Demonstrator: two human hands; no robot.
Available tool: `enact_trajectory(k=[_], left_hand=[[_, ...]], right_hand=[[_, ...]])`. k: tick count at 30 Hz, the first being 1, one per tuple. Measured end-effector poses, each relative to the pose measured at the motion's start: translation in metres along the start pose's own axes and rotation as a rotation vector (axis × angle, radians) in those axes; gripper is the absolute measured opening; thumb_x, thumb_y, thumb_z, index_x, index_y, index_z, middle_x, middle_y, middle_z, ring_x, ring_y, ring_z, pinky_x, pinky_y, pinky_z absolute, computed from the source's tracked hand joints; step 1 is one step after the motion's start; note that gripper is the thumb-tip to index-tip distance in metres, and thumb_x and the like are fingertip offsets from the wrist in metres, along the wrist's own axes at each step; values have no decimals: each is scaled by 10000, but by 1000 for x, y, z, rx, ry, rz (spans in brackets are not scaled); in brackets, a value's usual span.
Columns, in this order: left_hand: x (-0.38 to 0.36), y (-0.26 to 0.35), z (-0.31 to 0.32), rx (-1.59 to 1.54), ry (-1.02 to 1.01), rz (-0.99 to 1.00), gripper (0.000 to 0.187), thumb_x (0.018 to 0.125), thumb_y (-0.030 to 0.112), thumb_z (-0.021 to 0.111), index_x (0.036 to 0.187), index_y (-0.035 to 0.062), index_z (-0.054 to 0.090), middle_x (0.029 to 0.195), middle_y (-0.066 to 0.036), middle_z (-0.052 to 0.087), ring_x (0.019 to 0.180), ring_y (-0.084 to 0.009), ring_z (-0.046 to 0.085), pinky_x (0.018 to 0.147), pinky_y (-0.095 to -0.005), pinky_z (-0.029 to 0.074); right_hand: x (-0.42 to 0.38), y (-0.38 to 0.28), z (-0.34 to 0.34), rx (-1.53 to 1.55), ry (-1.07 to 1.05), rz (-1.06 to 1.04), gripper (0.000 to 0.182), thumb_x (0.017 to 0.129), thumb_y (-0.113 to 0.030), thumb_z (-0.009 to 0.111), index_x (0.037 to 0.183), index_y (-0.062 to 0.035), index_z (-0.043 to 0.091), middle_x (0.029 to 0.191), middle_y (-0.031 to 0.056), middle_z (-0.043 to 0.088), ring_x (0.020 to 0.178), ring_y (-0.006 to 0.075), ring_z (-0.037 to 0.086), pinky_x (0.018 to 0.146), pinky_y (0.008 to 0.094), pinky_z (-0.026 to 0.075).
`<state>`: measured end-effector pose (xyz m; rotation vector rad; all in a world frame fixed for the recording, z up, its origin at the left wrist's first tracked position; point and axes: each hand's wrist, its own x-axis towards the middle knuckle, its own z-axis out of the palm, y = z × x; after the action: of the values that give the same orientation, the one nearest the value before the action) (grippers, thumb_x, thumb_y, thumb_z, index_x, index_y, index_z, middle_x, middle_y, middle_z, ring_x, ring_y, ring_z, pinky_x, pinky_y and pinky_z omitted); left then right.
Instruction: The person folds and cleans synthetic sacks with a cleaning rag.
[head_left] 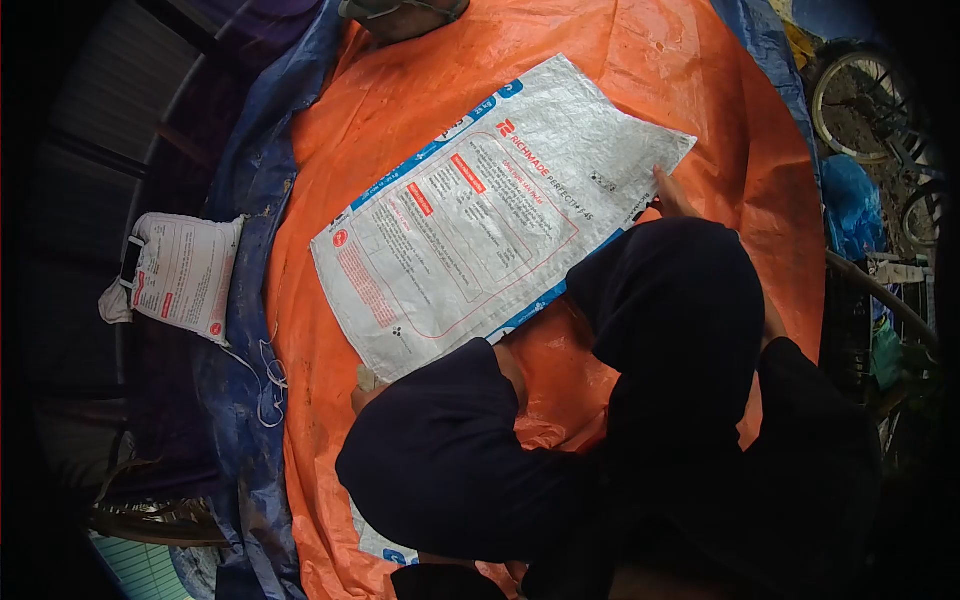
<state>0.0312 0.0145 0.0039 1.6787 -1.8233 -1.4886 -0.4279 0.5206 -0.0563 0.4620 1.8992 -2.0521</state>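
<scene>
A white woven plastic sack [470,220] with blue borders and red and black print lies flat and slantwise over the orange tarp in front of my bent knees. My right hand [676,194] grips its right edge near the upper corner, the fingers partly behind the sack. Down at the lower left corner, my left hand [360,396] holds the sack's edge. My left knee hides most of that hand. Both legs, in dark trousers [670,290], cover part of the sack's near edge.
The orange tarp [700,70] overlaps a blue tarp [250,200]. At left stands a filled white sack [185,275] with a black object [131,260] on it and white string [270,385] beside it. Another sack [385,548] shows under my leg. A bicycle wheel [855,105] is at right.
</scene>
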Motion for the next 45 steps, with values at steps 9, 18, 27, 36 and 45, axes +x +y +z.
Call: enact_trajectory(k=[9,18,27,36,45], left_hand=[[6,78,74,-101,-232,212,358,781,48,755,1092,-77,629,1016,-178,685,868,-262,676,767,-373,524],[14,73,110,-10,-424,164,543,833,64,717,1316,-53,496,1192,-145,627,977,-257,658,839,-370,511],[10,6,42,336,109,203,374,885,149,643,1213,-27,602,1100,-194,690,953,-334,676,862,-401,502],[8,18,82,1035,652,730,480,921,295,636,1297,4,567,1093,-168,684,967,-334,664,842,-411,518],[84,36,188,175,-198,153,397,936,313,656,1141,-27,648,981,-130,691,847,-177,646,737,-318,501]], right_hand=[[-59,-157,87,-165,-66,-666,540,1056,-433,386,1215,54,559,1072,92,607,987,175,548,874,349,447],[-144,-154,203,-667,-536,-1203,380,1037,-194,450,1392,-62,470,1402,209,495,1269,386,496,1052,438,419],[-140,16,256,-1184,-1092,-1170,587,948,-200,553,1504,-221,366,1529,186,359,1429,359,335,1142,565,294],[-129,81,279,-1236,-1323,-1058,613,960,-263,519,1529,-175,309,1516,197,367,1426,382,327,1164,569,245],[-123,105,275,-1190,-1359,-1228,652,956,-436,513,1519,-163,329,1472,261,367,1425,415,304,1145,593,257]])
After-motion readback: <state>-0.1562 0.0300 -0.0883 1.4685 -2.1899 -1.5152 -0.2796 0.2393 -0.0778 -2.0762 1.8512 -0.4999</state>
